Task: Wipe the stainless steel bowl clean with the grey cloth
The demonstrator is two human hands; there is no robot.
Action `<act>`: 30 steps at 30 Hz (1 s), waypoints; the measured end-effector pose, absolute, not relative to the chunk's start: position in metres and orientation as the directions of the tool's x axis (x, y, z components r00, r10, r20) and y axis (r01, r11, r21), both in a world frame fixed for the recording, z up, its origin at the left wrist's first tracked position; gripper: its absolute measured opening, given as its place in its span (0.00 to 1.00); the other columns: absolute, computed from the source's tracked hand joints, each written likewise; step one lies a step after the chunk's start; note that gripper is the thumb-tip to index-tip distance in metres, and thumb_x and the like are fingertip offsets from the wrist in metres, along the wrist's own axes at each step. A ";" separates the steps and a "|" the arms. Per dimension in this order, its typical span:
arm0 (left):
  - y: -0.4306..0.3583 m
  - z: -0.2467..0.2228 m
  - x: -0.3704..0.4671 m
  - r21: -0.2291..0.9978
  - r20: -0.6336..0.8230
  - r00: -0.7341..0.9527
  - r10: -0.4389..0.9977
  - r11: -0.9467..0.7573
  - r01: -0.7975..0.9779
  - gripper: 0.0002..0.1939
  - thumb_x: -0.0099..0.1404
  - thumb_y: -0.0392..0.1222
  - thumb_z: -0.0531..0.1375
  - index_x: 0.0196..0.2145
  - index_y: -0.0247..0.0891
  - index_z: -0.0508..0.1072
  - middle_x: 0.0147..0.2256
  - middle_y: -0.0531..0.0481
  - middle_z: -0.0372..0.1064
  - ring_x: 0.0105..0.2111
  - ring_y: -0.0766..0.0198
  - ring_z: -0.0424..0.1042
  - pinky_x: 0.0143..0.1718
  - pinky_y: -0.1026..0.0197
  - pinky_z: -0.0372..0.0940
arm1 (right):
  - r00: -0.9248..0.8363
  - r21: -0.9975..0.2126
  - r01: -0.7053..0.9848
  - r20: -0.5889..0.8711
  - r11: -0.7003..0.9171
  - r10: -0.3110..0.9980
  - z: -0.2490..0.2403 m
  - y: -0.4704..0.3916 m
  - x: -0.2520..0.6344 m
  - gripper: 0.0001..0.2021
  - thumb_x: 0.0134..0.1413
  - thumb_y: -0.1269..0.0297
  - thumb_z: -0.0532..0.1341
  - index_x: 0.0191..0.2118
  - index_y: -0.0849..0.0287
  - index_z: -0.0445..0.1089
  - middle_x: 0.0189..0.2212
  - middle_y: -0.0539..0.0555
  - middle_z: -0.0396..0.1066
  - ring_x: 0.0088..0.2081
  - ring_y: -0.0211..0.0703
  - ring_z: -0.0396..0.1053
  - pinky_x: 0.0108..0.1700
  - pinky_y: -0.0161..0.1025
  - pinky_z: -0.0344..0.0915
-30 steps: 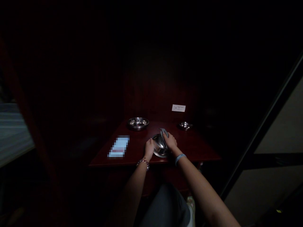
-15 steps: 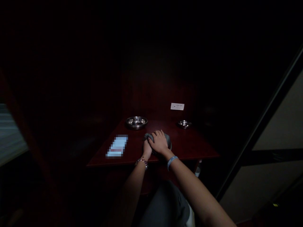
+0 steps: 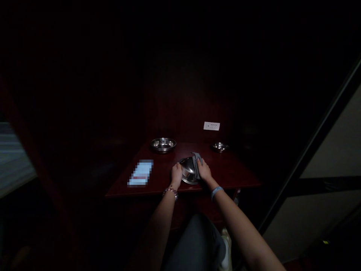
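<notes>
Near the front edge of the bench [image 3: 234,175], a bowl [image 3: 188,171] lies between the hands, the left hand [image 3: 176,175] at its left side, the right hand [image 3: 205,171] at its right with a cloth [image 3: 196,161] against it. Behind it, a second bowl [image 3: 163,151] stands to the left and a third bowl [image 3: 220,151] to the right. A blurred-over flat item [image 3: 141,174] lies at front left. On the wall behind is a socket plate [image 3: 211,126].
</notes>
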State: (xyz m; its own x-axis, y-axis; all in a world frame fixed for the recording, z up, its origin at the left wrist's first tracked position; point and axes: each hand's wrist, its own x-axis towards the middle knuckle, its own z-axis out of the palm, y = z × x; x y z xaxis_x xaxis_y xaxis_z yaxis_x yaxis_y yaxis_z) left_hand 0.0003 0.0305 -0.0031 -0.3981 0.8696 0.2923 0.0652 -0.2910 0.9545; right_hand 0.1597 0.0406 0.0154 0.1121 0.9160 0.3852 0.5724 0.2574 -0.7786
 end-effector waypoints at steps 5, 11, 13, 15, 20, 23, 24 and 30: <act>0.028 0.000 0.003 0.960 0.256 -0.432 0.865 -0.278 0.012 0.21 0.67 0.53 0.52 0.20 0.43 0.62 0.20 0.53 0.61 0.24 0.64 0.62 0.30 0.62 0.60 | 0.155 -0.830 0.466 0.419 0.308 0.895 -0.004 0.026 0.174 0.31 0.68 0.42 0.44 0.56 0.59 0.73 0.52 0.63 0.76 0.54 0.54 0.74 0.61 0.52 0.65; 0.026 -0.001 0.002 0.938 0.270 -0.407 0.873 -0.334 -0.093 0.21 0.65 0.59 0.53 0.26 0.41 0.67 0.26 0.48 0.70 0.30 0.60 0.70 0.35 0.60 0.65 | 0.430 -0.894 0.017 0.411 0.448 0.804 -0.016 0.037 0.194 0.36 0.63 0.35 0.46 0.55 0.61 0.72 0.49 0.63 0.78 0.54 0.52 0.75 0.59 0.52 0.69; 0.026 -0.002 0.000 0.931 0.265 -0.406 0.875 -0.342 -0.130 0.21 0.65 0.60 0.54 0.29 0.39 0.69 0.29 0.47 0.73 0.32 0.59 0.72 0.37 0.59 0.66 | 0.467 -0.836 -0.205 0.374 0.509 0.801 -0.016 0.040 0.200 0.35 0.62 0.33 0.46 0.53 0.56 0.73 0.47 0.59 0.79 0.51 0.49 0.76 0.55 0.51 0.72; 0.027 -0.003 -0.002 0.919 0.267 -0.404 0.875 -0.358 -0.166 0.21 0.64 0.60 0.55 0.30 0.38 0.70 0.30 0.47 0.74 0.32 0.59 0.72 0.37 0.59 0.66 | 0.450 -0.794 -0.304 0.367 0.527 0.814 -0.015 0.041 0.204 0.35 0.61 0.31 0.43 0.52 0.51 0.73 0.46 0.55 0.79 0.48 0.46 0.77 0.53 0.49 0.73; 0.027 -0.001 -0.006 0.905 0.278 -0.422 0.863 -0.383 -0.188 0.21 0.63 0.60 0.57 0.30 0.37 0.72 0.30 0.48 0.74 0.35 0.59 0.74 0.43 0.57 0.68 | 0.424 -0.782 -0.315 0.391 0.538 0.817 -0.010 0.033 0.206 0.37 0.60 0.28 0.39 0.47 0.48 0.74 0.41 0.53 0.79 0.45 0.44 0.78 0.50 0.47 0.73; 0.023 0.006 -0.006 0.893 0.300 -0.408 0.862 -0.405 -0.198 0.21 0.63 0.59 0.58 0.34 0.36 0.76 0.35 0.46 0.78 0.40 0.55 0.75 0.48 0.54 0.69 | 0.456 -0.765 -0.355 0.361 0.538 0.814 -0.008 0.031 0.206 0.36 0.60 0.28 0.40 0.42 0.49 0.75 0.37 0.53 0.79 0.42 0.45 0.78 0.48 0.46 0.74; 0.021 0.011 -0.005 0.887 0.315 -0.397 0.862 -0.416 -0.199 0.22 0.63 0.59 0.59 0.36 0.36 0.77 0.38 0.44 0.78 0.43 0.54 0.76 0.50 0.53 0.68 | 0.462 -0.759 -0.358 0.363 0.545 0.809 -0.007 0.031 0.206 0.36 0.60 0.28 0.40 0.41 0.49 0.75 0.36 0.53 0.79 0.41 0.45 0.78 0.47 0.46 0.74; -0.003 0.055 0.001 0.842 0.540 -0.116 0.834 -0.537 0.057 0.21 0.57 0.57 0.67 0.41 0.38 0.78 0.41 0.45 0.78 0.46 0.52 0.75 0.52 0.55 0.66 | 0.411 -0.752 -0.260 0.482 0.606 0.774 -0.009 0.033 0.208 0.41 0.60 0.27 0.35 0.44 0.50 0.76 0.37 0.56 0.79 0.40 0.48 0.78 0.45 0.49 0.75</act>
